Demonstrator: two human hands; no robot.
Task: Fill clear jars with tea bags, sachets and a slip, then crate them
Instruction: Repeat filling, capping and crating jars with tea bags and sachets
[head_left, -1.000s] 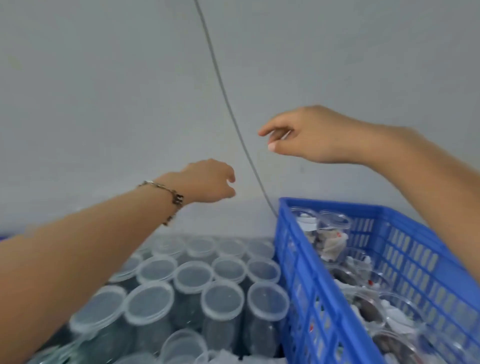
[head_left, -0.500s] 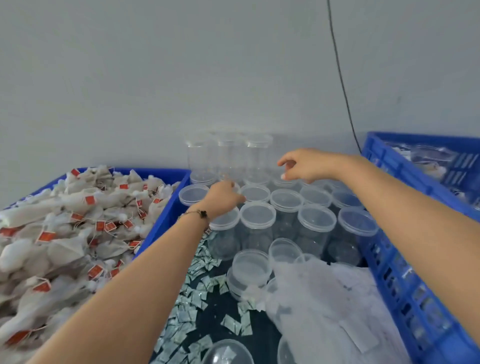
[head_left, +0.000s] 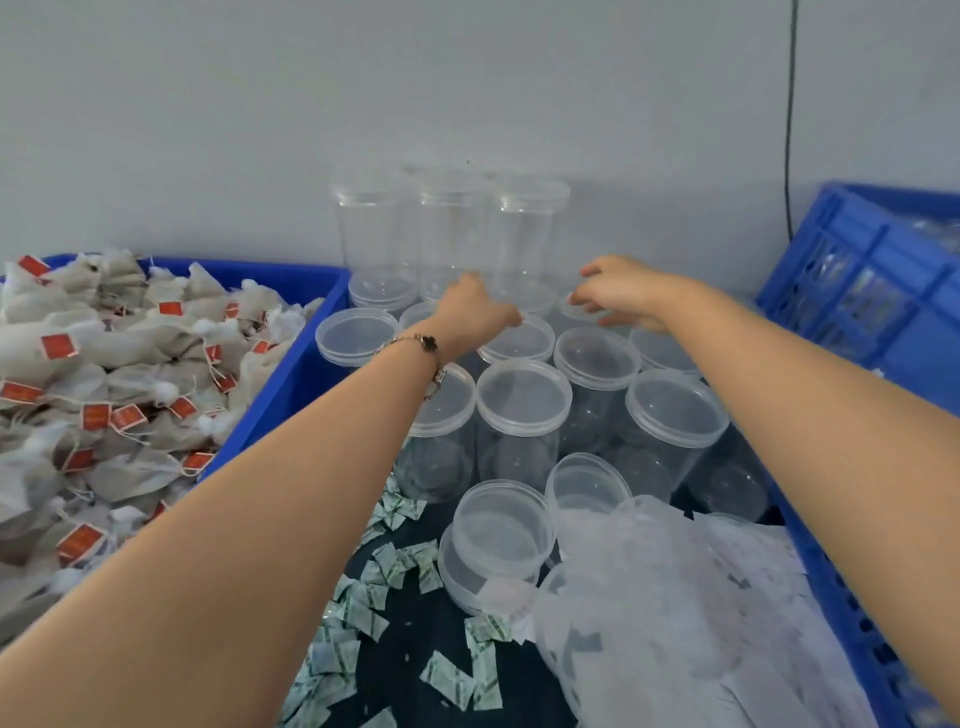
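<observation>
Head view: jars (head_left: 522, 397) under both hands (head_left: 480, 312).

One head-worn wide-angle camera looks forward and down, close over the tabletop (head_left: 457, 670). It faces the far wall (head_left: 467, 93).

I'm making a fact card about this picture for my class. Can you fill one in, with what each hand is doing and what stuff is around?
left hand: reaching among the clear plastic lidded jars, fingers curled; whether it grips one is hidden
right hand: hovering over the back jars, fingers loosely spread, holding nothing
tea bags: pile of grey tea bags with red tags in a blue plastic bin on the left
sachets: small white-and-green sachets scattered on the dark surface
crate: blue slotted plastic crate on the right
stack: three tall clear jars stand on others by the wall
</observation>
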